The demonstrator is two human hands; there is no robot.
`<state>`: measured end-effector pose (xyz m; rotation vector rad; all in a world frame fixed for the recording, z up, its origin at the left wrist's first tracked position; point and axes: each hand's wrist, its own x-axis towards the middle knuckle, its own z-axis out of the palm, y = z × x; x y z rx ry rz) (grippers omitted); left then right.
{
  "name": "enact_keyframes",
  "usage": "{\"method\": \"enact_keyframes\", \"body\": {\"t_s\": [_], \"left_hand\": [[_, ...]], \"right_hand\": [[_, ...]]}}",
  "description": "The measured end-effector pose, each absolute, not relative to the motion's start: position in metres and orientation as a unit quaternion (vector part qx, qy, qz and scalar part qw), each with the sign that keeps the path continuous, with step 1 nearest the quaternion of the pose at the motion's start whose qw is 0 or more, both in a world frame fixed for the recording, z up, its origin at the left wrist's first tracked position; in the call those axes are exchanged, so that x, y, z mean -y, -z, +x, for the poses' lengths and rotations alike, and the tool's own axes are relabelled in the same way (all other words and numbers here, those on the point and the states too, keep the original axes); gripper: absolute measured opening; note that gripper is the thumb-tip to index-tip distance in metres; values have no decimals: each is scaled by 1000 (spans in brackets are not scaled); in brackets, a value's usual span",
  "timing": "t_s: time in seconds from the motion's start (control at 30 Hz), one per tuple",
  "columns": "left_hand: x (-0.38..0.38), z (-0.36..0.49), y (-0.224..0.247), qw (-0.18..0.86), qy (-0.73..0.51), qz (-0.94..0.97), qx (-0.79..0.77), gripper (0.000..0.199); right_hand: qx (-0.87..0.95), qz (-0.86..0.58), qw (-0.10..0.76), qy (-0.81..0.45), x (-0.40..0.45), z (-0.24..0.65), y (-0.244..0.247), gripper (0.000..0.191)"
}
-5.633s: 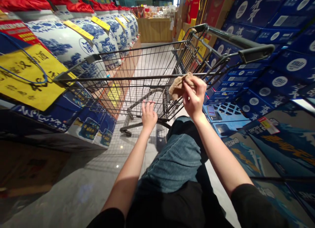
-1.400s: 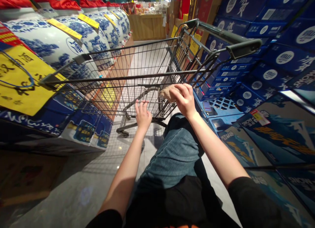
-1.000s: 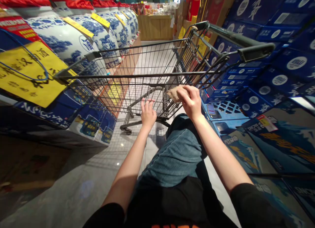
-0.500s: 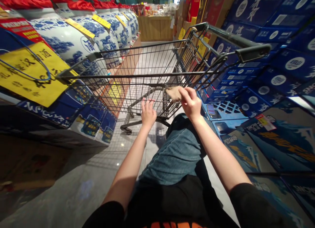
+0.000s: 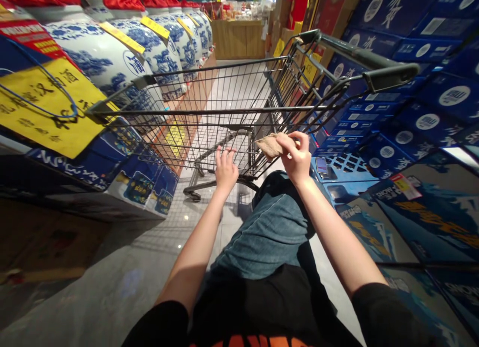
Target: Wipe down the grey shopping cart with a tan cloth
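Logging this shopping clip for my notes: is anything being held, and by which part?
The right hand pinches a crumpled tan cloth by its near end. The left hand holds nothing, resting against the cart's wire basket.

"What can you read to your left?"
"Yellow sign (image 5: 48,105): black brush characters, 汉 and 酒 legible, rest warped."
"To your right?"
"Blue cartons (image 5: 454,95): large white calligraphy, round white badges; badge lettering too warped to be sure."
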<state>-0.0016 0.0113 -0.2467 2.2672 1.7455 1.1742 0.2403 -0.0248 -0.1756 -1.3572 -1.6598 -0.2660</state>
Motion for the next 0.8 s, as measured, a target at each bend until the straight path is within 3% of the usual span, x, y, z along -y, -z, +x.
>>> {"method": "enact_keyframes", "body": {"t_s": [0.1,0.27,0.33,0.47,0.67,0.8], "left_hand": [[-11,-1,246,24,-382,733,-563,62],[-12,1,246,31,-391,728,-563,61],[-12,2,246,32,-391,726,-564,61],[-10,2,246,30,-384,730,-564,62],[-11,2,247,29,-388,726,-567,61],[-12,4,247,26,-390,728,-563,60]], "right_hand": [[673,-563,472,91,26,240,178,30],[773,-584,237,66,33,224,179,30],[768,-584,251,80,32,223,177,35],[696,-597,383,114,31,227,174,41],[753,-629,185,62,37,214,169,41],[726,-649,216,64,36,214,165,51]]}}
